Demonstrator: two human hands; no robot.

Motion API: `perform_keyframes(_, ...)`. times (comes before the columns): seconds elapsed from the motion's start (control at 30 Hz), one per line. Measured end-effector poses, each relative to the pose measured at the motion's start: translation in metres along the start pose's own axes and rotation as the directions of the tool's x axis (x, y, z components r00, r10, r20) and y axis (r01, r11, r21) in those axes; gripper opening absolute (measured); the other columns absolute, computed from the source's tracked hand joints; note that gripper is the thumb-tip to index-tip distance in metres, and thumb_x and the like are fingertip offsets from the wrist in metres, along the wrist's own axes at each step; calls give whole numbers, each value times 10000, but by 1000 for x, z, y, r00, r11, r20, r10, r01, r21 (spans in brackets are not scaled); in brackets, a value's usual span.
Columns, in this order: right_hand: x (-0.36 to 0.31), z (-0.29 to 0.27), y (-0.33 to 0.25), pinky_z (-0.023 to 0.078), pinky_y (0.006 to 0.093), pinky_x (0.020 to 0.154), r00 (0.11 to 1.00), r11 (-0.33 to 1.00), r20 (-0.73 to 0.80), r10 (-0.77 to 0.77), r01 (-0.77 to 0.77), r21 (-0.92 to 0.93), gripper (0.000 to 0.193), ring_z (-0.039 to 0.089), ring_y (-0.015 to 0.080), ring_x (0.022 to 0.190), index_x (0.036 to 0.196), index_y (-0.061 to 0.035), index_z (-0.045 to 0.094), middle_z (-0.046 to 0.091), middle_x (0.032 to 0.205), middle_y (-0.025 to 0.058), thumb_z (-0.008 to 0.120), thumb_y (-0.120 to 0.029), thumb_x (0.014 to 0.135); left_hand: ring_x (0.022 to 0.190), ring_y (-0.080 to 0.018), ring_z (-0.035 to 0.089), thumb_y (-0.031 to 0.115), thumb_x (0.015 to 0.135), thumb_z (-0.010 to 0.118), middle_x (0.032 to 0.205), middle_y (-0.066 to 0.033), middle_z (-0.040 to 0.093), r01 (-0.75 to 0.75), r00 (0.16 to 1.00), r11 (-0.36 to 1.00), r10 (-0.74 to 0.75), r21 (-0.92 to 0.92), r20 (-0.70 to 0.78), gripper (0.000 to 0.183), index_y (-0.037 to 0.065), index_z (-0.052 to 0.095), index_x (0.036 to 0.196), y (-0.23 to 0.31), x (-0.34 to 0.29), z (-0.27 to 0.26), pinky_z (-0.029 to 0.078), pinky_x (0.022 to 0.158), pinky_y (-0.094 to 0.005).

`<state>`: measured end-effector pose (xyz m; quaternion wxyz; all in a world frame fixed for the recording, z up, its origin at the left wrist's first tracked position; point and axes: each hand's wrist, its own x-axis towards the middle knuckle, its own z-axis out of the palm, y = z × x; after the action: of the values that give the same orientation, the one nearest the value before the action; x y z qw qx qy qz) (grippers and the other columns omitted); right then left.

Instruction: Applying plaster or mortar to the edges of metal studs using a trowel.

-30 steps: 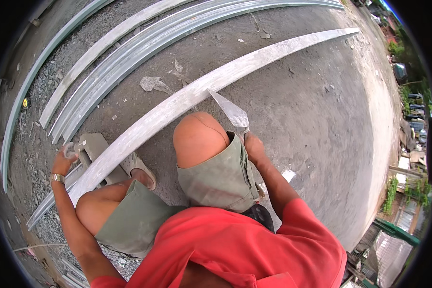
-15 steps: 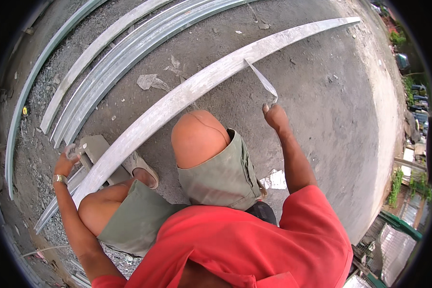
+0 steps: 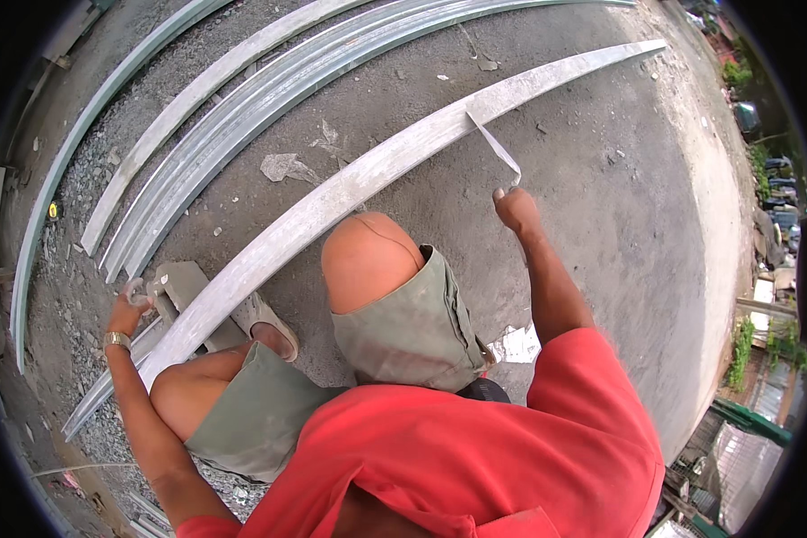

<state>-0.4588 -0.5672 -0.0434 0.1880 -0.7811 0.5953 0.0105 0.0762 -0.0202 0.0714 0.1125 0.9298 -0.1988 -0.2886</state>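
Note:
A long metal bar (image 3: 359,184) with a whitish, streaked face runs diagonally in front of me, from beside my left knee up to the far right. A thin pale strip (image 3: 500,154), like peeled film or tape, hangs off its near edge. My right hand (image 3: 516,210) is closed on the strip's free end, out over the ground. At the bar's near-left end, my left hand (image 3: 127,314) is closed around a crumpled wad of clear plastic (image 3: 136,292). That hand is next to a grey concrete block (image 3: 184,282), which sits by the bar.
Several galvanised metal channels (image 3: 188,148) lie beyond the bar. A yellow-and-black tape measure (image 3: 54,212) is at the far left. Crumpled clear film (image 3: 287,168) lies on the ground, and a white sheet scrap (image 3: 516,344) is beside my right knee. Gravel spreads at left.
The spot where the strip meets the bar has shifted slightly toward the bar's far end. Both hands keep their hold, and the whole view has turned a little.

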Motion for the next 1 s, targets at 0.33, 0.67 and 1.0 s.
perform_keyframes(0.33, -50, -23, -40, 484, 480, 809, 949, 968, 273, -156, 202, -149, 424, 627, 399, 901, 894, 19, 651, 652, 890, 252, 521, -383, 863, 874, -195, 653, 175, 782, 690, 1009, -119, 667, 9, 1000, 998, -7, -62, 27, 546, 74, 509, 1286, 19, -21, -4, 511, 774, -319)
perform_keyframes(0.67, -79, -14, -45, 487, 475, 821, 954, 964, 275, -119, 177, -197, 444, 622, 406, 918, 894, 14, 659, 649, 910, 256, 508, -402, 863, 825, -160, 621, 172, 785, 695, 978, -90, 649, -53, 999, 989, 52, -136, -7, 574, 83, 490, 1313, 28, -27, -3, 504, 715, -304)
perform_keyframes(1.0, -88, -14, -52, 498, 492, 747, 939, 925, 236, -250, 303, -229, 448, 630, 421, 841, 787, 34, 642, 637, 829, 277, 487, -372, 893, 868, -175, 641, 213, 777, 697, 1022, -129, 658, -93, 996, 975, 89, -201, -28, 558, 62, 515, 1283, 4, -28, -3, 489, 807, -322)
